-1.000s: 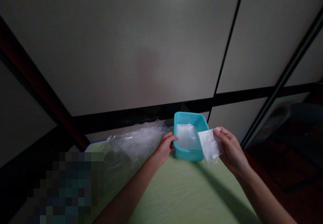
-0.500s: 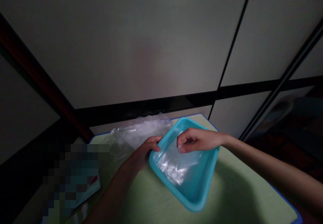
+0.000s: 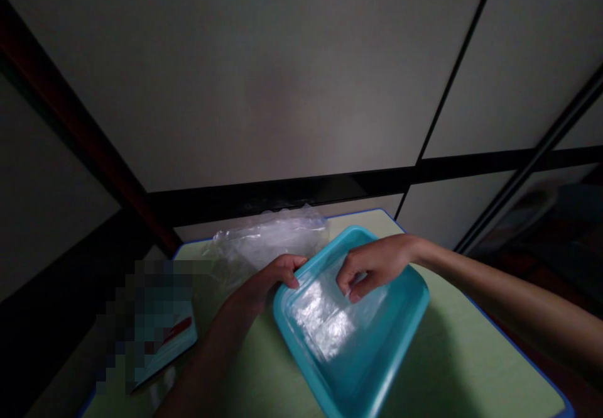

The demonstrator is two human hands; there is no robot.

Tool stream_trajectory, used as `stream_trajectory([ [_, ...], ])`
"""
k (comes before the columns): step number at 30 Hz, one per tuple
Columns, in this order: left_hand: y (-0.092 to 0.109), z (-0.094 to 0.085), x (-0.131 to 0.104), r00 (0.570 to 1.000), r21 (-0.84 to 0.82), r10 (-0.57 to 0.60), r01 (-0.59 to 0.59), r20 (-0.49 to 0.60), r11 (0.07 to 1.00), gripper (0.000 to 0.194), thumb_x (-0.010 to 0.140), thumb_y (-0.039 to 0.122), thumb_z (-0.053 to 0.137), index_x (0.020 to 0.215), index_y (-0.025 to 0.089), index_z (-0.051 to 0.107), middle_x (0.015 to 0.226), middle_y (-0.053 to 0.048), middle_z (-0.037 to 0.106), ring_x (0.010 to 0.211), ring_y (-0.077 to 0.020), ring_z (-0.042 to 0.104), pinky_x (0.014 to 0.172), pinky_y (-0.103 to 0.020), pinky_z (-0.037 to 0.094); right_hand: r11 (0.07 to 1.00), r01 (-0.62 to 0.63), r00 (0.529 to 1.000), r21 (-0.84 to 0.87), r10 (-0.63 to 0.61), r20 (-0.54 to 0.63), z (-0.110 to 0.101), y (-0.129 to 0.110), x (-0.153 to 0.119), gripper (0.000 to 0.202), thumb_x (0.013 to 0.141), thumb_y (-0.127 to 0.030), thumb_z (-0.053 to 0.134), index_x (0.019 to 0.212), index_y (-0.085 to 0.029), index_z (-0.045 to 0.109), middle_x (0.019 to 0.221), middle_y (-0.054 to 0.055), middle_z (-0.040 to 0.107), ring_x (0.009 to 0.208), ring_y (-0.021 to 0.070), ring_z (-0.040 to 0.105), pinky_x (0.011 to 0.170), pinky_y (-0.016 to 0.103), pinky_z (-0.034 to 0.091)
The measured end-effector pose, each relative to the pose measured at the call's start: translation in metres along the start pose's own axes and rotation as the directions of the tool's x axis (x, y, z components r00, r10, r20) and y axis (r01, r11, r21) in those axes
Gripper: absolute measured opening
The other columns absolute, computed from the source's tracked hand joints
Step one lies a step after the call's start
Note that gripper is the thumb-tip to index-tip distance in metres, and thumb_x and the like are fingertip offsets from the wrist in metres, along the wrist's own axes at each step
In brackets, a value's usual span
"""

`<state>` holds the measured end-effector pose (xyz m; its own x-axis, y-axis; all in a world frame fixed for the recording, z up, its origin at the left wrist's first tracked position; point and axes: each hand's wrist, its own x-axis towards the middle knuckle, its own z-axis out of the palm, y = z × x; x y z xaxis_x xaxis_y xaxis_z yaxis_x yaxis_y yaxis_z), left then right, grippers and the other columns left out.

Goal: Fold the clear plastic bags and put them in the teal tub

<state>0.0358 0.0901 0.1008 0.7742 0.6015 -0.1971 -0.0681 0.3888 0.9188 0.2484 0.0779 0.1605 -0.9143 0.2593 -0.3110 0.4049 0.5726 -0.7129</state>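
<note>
My left hand [image 3: 280, 273] grips the far-left side of a deep, rectangular turquoise plastic tray [image 3: 398, 330] with rounded corners, my thumb lying over the rim and the other fingers mostly hidden outside the wall. The tray is in front of me above a light green desk [image 3: 485, 342] edged in blue, turned askew with its near corner cut off by the bottom of the view; I cannot tell whether its base sits flat. Inside it, toward the left, lies shiny, clear plastic film [image 3: 325, 330], creased and catching the light. My right hand [image 3: 351, 293] reaches in over the far-right rim, the fingers curled and the tips drawn against the thumb, pinching a pale sliver of that film just above the rest. Behind my left hand, a crumpled, transparent plastic bag [image 3: 277, 239] is spread along the far edge of the desk. Left of my forearm stands a pale blue-green box [image 3: 183, 341] with a red mark, partly blurred out. Beyond the desk rise large, grey-white panels [image 3: 282, 85] crossed by a glossy black band [image 3: 264, 199].
</note>
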Motion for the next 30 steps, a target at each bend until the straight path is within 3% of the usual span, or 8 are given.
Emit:
stream_trajectory([
  [10,0.000,-0.008,-0.002,0.999,0.016,-0.031,0.031,0.022,0.999,0.025,0.046,0.016,0.055,0.068,0.011,0.064,0.057,-0.002,0.060,0.046,-0.0109,0.049,0.041,-0.017,0.033,0.991,-0.101,0.991,-0.087,0.108,0.076,0.016,0.006,0.011,0.005,0.075,-0.007,0.061,0.071,-0.010,0.060,0.061,-0.004,0.051,0.061,0.0088,0.052,0.056,0.015,0.037],
  [16,0.004,-0.006,-0.003,0.999,0.029,-0.030,0.029,0.013,0.999,0.022,0.044,0.015,0.055,0.064,0.010,0.064,0.055,-0.001,0.059,0.045,-0.0103,0.048,0.042,-0.017,0.033,0.971,-0.156,0.986,-0.183,0.143,-0.083,0.011,0.001,0.004,0.016,0.072,-0.008,0.064,0.088,-0.008,0.061,0.079,0.004,0.059,0.076,0.0143,0.056,0.068,0.022,0.041],
  [20,0.005,-0.006,-0.003,0.999,0.028,-0.033,0.033,0.009,0.999,0.023,0.044,0.015,0.055,0.064,0.010,0.064,0.056,-0.002,0.060,0.045,-0.0105,0.049,0.041,-0.017,0.033,0.943,-0.172,0.969,-0.285,0.109,-0.224,0.008,-0.008,0.000,0.017,0.072,-0.006,0.062,0.089,-0.009,0.062,0.085,0.007,0.060,0.081,0.0163,0.053,0.073,0.025,0.039],
  [25,0.005,-0.004,-0.002,0.999,0.011,-0.032,0.032,0.007,0.999,0.024,0.044,0.015,0.055,0.066,0.010,0.065,0.056,-0.001,0.060,0.045,-0.0100,0.049,0.041,-0.017,0.033,0.956,-0.147,0.986,-0.254,0.122,-0.111,0.016,-0.002,0.005,0.015,0.072,0.001,0.056,0.080,-0.009,0.063,0.071,0.001,0.055,0.065,0.0109,0.051,0.059,0.019,0.037],
  [30,0.004,-0.005,-0.003,1.000,0.003,-0.028,0.028,0.003,1.000,0.027,0.042,0.013,0.054,0.067,0.010,0.065,0.057,-0.002,0.062,0.047,-0.0118,0.050,0.042,-0.018,0.033,0.950,-0.177,0.982,-0.257,0.154,-0.108,0.026,0.010,0.011,0.017,0.071,0.003,0.053,0.076,-0.010,0.063,0.066,0.000,0.054,0.060,0.0107,0.049,0.054,0.019,0.035],
])
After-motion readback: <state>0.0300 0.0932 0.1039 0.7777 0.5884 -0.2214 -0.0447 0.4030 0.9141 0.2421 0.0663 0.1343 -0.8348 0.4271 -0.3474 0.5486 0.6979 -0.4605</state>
